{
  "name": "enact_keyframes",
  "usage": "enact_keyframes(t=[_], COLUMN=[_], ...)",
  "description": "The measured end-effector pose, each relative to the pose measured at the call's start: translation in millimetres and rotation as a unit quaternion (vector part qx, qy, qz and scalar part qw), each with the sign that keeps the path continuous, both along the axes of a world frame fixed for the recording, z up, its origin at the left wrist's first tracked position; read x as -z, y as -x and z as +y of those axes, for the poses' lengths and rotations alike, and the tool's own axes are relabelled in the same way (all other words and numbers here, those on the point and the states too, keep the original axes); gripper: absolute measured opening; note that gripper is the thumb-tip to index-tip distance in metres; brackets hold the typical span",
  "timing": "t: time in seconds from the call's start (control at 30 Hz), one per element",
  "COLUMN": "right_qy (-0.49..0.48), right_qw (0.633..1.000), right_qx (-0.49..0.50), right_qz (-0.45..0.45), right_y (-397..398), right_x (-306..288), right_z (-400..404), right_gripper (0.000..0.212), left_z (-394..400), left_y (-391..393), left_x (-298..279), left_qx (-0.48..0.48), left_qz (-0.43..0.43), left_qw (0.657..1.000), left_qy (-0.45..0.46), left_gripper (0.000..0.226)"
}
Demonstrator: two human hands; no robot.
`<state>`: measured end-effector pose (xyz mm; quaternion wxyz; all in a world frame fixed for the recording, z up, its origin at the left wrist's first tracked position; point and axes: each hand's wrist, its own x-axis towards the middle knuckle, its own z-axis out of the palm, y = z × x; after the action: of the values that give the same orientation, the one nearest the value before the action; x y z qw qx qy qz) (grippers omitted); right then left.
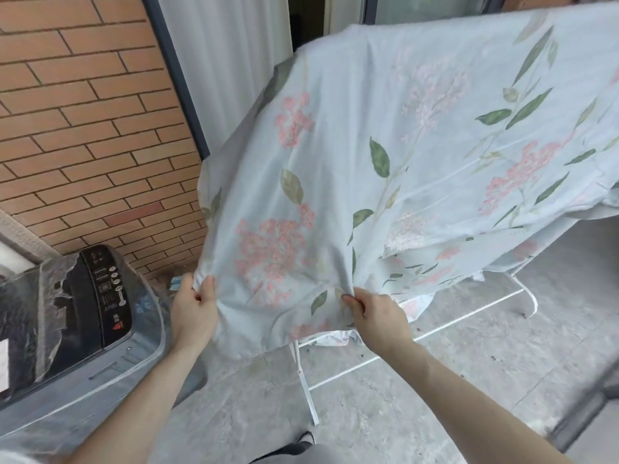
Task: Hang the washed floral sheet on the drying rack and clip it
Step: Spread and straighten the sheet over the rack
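The floral sheet [385, 155], pale blue with pink blossoms and green leaves, lies draped over the white drying rack [306, 386] and hangs down toward me. Most of the rack is hidden under it; only its legs and low bars show. My left hand [194, 313] pinches the sheet's lower left edge. My right hand [375, 316] grips a bunched fold of the lower edge further right. A few blue clips [176, 283] sit just beyond my left hand, by the wall.
A washing machine [73, 329] wrapped in plastic film stands at the left, close to my left arm. A brick wall [83, 128] rises behind it. White curtains and a dark door frame [177, 78] lie beyond the rack. The floor is grey concrete.
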<state>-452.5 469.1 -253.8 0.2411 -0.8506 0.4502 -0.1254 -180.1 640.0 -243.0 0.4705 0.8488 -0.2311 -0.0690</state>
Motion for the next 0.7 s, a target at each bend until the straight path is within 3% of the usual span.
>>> enact_keyframes(t=[0.33,0.47,0.7], right_qy=[-0.04,-0.047,-0.065], right_qw=[0.992,0.982,0.972], right_qx=[0.032,0.023,0.012], right_qz=[0.113,0.181,0.223], right_y=[-35,-34,-38], right_x=[59,84,103], right_z=[-20,-28,-43], right_gripper=[0.039,0.039,0.038], left_z=[-5,-6,-4], left_y=[-34,-33,-27], left_x=[50,65,86], left_qx=[0.057,0.061,0.063], left_qz=[-0.028,-0.008,0.015], left_qw=[0.989,0.981,0.961], left_qy=[-0.132,-0.182,-0.269], left_gripper=[0.032,0.04,0.042])
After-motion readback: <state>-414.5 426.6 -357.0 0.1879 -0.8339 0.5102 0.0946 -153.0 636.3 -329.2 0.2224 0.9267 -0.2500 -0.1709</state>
